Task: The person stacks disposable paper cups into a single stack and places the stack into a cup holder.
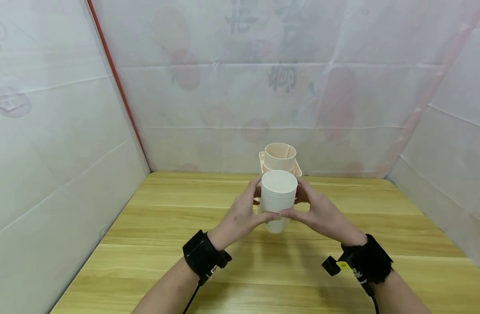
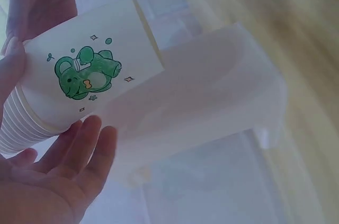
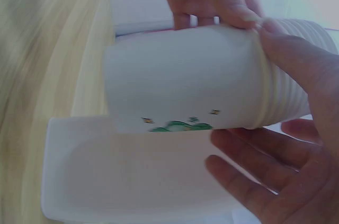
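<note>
A stack of white paper cups (image 1: pixel 279 198) is held off the table between both hands, rims up, with layered rims at its upper end. My left hand (image 1: pixel 244 213) grips its left side and my right hand (image 1: pixel 316 209) grips the right, the thumbs meeting on the near side. A green cartoon bear shows on the lowest cup (image 2: pixel 79 97) in the left wrist view. Directly behind stands a pale cream plastic holder (image 1: pixel 280 163) with a round open tube on top; its lower body (image 3: pixel 132 176) shows in the right wrist view, partly hidden by the cups.
The wood-grain table (image 1: pixel 161 261) spreads around the hands. A pale printed sheet (image 1: pixel 224 100) hangs along the back, close behind the holder, and more sheeting closes both sides. Each wrist wears a black strap (image 1: pixel 202 257) with a small camera and cable.
</note>
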The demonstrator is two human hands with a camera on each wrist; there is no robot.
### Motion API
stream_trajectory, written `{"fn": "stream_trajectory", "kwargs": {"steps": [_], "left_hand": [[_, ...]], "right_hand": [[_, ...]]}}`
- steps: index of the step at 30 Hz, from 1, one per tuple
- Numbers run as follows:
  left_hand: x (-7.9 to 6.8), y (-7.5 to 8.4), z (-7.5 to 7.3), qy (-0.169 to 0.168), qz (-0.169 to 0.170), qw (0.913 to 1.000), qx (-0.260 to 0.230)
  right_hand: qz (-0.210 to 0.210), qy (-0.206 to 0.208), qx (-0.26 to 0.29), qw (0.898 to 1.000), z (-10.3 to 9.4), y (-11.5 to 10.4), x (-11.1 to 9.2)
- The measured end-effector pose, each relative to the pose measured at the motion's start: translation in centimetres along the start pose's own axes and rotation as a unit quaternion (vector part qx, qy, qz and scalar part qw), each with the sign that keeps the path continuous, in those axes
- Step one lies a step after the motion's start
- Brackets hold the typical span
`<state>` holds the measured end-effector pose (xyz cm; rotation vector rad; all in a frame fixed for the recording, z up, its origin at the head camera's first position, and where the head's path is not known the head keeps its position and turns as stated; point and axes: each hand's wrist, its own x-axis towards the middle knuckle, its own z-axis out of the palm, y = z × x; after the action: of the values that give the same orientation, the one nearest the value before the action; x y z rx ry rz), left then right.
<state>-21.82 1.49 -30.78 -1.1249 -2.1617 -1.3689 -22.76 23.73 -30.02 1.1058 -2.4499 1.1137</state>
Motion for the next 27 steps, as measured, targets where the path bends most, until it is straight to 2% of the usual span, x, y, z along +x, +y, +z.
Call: {"fn": "stream_trajectory", "kwargs": {"steps": [1, 6, 10, 13, 15, 18, 22, 27], "left_hand": [[0.3, 0.1, -0.1, 0.008, 0.006, 0.9999, 0.003], [1.8, -0.2, -0.6, 0.041, 0.05, 0.9978, 0.014], [3.1, -0.8, -1.2, 0.045, 0.059, 0.9971, 0.017], [4.3, -0.8, -1.8, 0.046, 0.063, 0.9968, 0.02], [5.1, -0.6, -2.3, 0.05, 0.073, 0.9958, 0.022], [6.3, -0.3, -3.0, 0.055, 0.09, 0.994, 0.031], [7.7, 0.3, -3.8, 0.05, 0.101, 0.9926, 0.046], [9.3, 1.1, -4.7, 0.05, 0.101, 0.9911, 0.071]], "right_hand": [[0.001, 0.007, -0.002, 1.0, -0.1, 0.0, 0.1], [-0.006, 0.042, 0.001, 0.999, -0.9, -3.0, 1.1], [-0.002, 0.064, 0.013, 0.998, -1.6, -4.7, 2.0], [-0.024, 0.08, 0.001, 0.996, -2.2, -5.3, 2.8], [-0.043, 0.09, -0.01, 0.995, -2.6, -5.4, 3.4], [-0.069, 0.102, -0.026, 0.992, -3.2, -4.2, 4.4], [-0.08, 0.116, -0.023, 0.99, -3.9, -2.6, 5.4], [-0.081, 0.133, -0.026, 0.987, -5.1, -2.8, 6.4]]}}
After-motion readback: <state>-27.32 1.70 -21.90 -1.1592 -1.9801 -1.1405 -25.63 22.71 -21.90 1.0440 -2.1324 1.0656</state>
